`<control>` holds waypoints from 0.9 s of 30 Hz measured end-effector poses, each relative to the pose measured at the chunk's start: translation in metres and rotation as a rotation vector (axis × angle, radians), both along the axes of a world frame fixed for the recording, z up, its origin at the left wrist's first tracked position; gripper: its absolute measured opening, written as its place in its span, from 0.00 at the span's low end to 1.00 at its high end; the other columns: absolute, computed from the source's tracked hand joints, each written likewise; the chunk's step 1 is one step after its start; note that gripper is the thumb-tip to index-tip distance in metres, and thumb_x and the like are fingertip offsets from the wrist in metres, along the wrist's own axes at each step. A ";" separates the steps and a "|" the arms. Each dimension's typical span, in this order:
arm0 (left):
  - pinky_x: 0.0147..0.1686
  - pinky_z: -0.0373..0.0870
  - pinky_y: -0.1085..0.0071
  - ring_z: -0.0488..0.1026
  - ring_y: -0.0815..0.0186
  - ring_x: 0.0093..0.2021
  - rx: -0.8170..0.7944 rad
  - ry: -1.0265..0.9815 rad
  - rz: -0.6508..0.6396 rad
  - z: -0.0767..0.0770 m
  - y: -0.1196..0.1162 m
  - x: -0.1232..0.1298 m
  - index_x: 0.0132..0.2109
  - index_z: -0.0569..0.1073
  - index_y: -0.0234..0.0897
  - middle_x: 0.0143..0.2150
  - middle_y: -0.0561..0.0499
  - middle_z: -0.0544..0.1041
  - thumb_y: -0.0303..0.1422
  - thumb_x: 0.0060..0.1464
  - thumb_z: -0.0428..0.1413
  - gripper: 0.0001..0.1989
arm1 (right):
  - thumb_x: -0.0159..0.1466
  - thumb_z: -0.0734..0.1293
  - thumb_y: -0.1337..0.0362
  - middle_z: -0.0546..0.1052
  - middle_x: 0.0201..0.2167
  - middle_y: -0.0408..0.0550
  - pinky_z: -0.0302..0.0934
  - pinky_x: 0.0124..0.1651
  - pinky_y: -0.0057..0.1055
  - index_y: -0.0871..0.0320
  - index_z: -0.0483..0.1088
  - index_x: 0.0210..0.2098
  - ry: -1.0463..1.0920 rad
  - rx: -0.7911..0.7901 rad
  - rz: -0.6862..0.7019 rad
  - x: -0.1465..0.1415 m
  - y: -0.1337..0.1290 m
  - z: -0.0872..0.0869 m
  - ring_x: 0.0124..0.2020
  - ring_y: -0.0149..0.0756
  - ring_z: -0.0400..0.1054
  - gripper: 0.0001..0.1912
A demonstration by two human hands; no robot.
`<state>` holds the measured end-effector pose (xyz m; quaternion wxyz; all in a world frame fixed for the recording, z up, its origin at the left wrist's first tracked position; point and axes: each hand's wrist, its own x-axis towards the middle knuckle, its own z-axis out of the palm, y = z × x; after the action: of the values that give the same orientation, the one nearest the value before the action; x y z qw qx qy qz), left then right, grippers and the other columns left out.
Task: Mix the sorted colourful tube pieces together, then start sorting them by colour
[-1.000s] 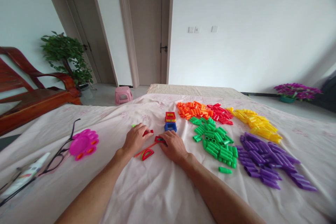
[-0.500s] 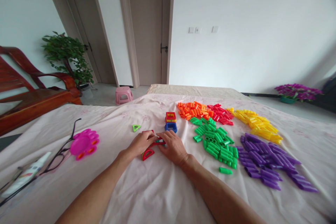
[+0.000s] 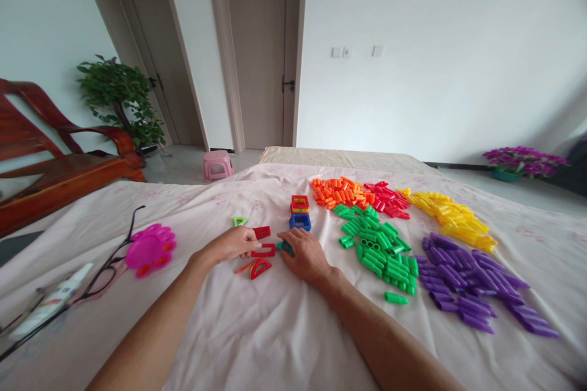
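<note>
While the left hand (image 3: 237,243) pinches a hollow red rectangular frame (image 3: 270,250), left of and nearer than the blue square frames (image 3: 300,226), the right hand (image 3: 305,253) curls over a teal piece (image 3: 286,248) just before them, its grip unclear. Half a second ago the hands met; now they are apart.

Red frames (image 3: 262,233) and green tubes (image 3: 387,266) lie on cloth (image 3: 257,330).

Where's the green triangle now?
Head view, left of centre: the green triangle lies on the cloth just beyond the left hand, farther left than the red rectangles.
</note>
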<state>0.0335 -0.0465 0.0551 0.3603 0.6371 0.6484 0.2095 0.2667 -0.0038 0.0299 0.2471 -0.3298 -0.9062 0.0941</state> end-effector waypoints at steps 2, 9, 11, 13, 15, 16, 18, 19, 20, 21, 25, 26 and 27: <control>0.25 0.63 0.72 0.70 0.66 0.24 -0.021 0.016 0.019 -0.003 0.001 -0.004 0.27 0.71 0.36 0.22 0.53 0.74 0.44 0.47 0.56 0.14 | 0.63 0.65 0.65 0.75 0.42 0.48 0.60 0.48 0.34 0.53 0.70 0.52 -0.020 0.004 -0.002 0.000 -0.001 0.001 0.44 0.39 0.67 0.17; 0.25 0.63 0.73 0.73 0.65 0.24 -0.079 0.092 -0.016 0.001 -0.005 -0.015 0.25 0.75 0.37 0.22 0.51 0.77 0.43 0.46 0.57 0.14 | 0.67 0.63 0.63 0.75 0.42 0.49 0.59 0.49 0.33 0.54 0.72 0.49 0.018 0.007 0.009 0.001 0.000 0.002 0.45 0.38 0.68 0.13; 0.24 0.63 0.73 0.74 0.65 0.24 -0.081 0.131 -0.004 0.004 -0.006 -0.020 0.24 0.75 0.37 0.22 0.51 0.78 0.42 0.46 0.57 0.13 | 0.68 0.61 0.63 0.75 0.41 0.48 0.59 0.49 0.33 0.55 0.73 0.48 0.026 0.005 0.017 0.002 0.001 0.002 0.45 0.37 0.68 0.12; 0.25 0.63 0.73 0.74 0.65 0.24 -0.052 0.186 0.046 0.006 -0.005 -0.025 0.24 0.75 0.37 0.23 0.51 0.78 0.40 0.48 0.56 0.12 | 0.69 0.60 0.63 0.76 0.40 0.48 0.59 0.49 0.32 0.55 0.73 0.46 0.025 0.002 0.020 0.002 0.001 0.002 0.44 0.36 0.68 0.12; 0.27 0.63 0.73 0.75 0.65 0.27 0.022 0.257 0.129 0.008 -0.002 -0.028 0.26 0.76 0.37 0.25 0.50 0.79 0.38 0.49 0.55 0.10 | 0.69 0.60 0.63 0.76 0.39 0.47 0.59 0.49 0.32 0.55 0.74 0.46 0.022 0.003 0.020 0.002 0.001 0.002 0.44 0.36 0.68 0.12; 0.28 0.63 0.73 0.75 0.64 0.29 0.072 0.295 0.175 0.008 -0.001 -0.028 0.29 0.76 0.38 0.27 0.50 0.80 0.37 0.49 0.55 0.09 | 0.69 0.60 0.64 0.76 0.39 0.47 0.59 0.49 0.32 0.55 0.74 0.45 0.022 0.004 0.021 0.002 0.002 0.002 0.44 0.36 0.68 0.12; 0.32 0.64 0.73 0.76 0.64 0.35 0.176 0.359 0.245 0.008 0.001 -0.024 0.35 0.77 0.39 0.34 0.50 0.81 0.37 0.51 0.55 0.09 | 0.69 0.60 0.64 0.76 0.39 0.47 0.59 0.48 0.31 0.55 0.74 0.45 0.025 0.008 0.022 0.002 0.002 0.002 0.43 0.36 0.68 0.12; 0.34 0.64 0.73 0.76 0.64 0.38 0.222 0.381 0.260 0.008 0.001 -0.021 0.38 0.76 0.40 0.38 0.49 0.81 0.38 0.52 0.55 0.10 | 0.69 0.60 0.64 0.76 0.39 0.47 0.58 0.48 0.31 0.55 0.74 0.45 0.026 0.009 0.021 0.001 0.002 0.001 0.43 0.36 0.68 0.11; 0.36 0.64 0.73 0.75 0.64 0.40 0.259 0.398 0.261 0.006 0.002 -0.016 0.41 0.76 0.41 0.41 0.49 0.80 0.38 0.52 0.55 0.11 | 0.69 0.60 0.64 0.76 0.39 0.47 0.58 0.48 0.31 0.55 0.74 0.45 0.028 0.010 0.019 0.001 0.002 0.001 0.43 0.36 0.68 0.11; 0.38 0.65 0.74 0.75 0.65 0.42 0.286 0.410 0.251 0.005 0.003 -0.012 0.43 0.76 0.42 0.44 0.50 0.79 0.38 0.53 0.55 0.12 | 0.69 0.60 0.64 0.76 0.39 0.47 0.58 0.49 0.31 0.55 0.74 0.45 0.029 0.010 0.017 0.001 0.002 0.001 0.43 0.36 0.68 0.11; 0.39 0.66 0.74 0.75 0.65 0.42 0.319 0.471 0.202 -0.007 0.006 0.004 0.46 0.76 0.44 0.48 0.50 0.77 0.37 0.51 0.59 0.14 | 0.68 0.61 0.65 0.76 0.39 0.47 0.58 0.48 0.30 0.54 0.75 0.44 0.031 0.012 0.013 0.001 0.002 -0.001 0.43 0.36 0.68 0.11; 0.40 0.66 0.74 0.75 0.65 0.42 0.316 0.489 0.196 -0.010 0.006 0.006 0.46 0.76 0.44 0.47 0.50 0.77 0.37 0.51 0.59 0.14 | 0.68 0.61 0.65 0.76 0.38 0.47 0.58 0.48 0.30 0.54 0.75 0.44 0.030 0.012 0.014 0.001 0.002 -0.001 0.43 0.36 0.68 0.11; 0.40 0.66 0.74 0.75 0.64 0.43 0.313 0.507 0.191 -0.013 0.007 0.008 0.47 0.76 0.44 0.47 0.50 0.77 0.36 0.51 0.59 0.14 | 0.68 0.61 0.65 0.76 0.38 0.47 0.58 0.47 0.30 0.55 0.75 0.44 0.030 0.013 0.015 0.001 0.002 -0.001 0.42 0.35 0.68 0.11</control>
<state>0.0412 -0.0398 0.0423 0.0631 0.6530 0.7344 0.1743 0.2675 -0.0015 0.0287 0.2619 -0.3200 -0.9055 0.0950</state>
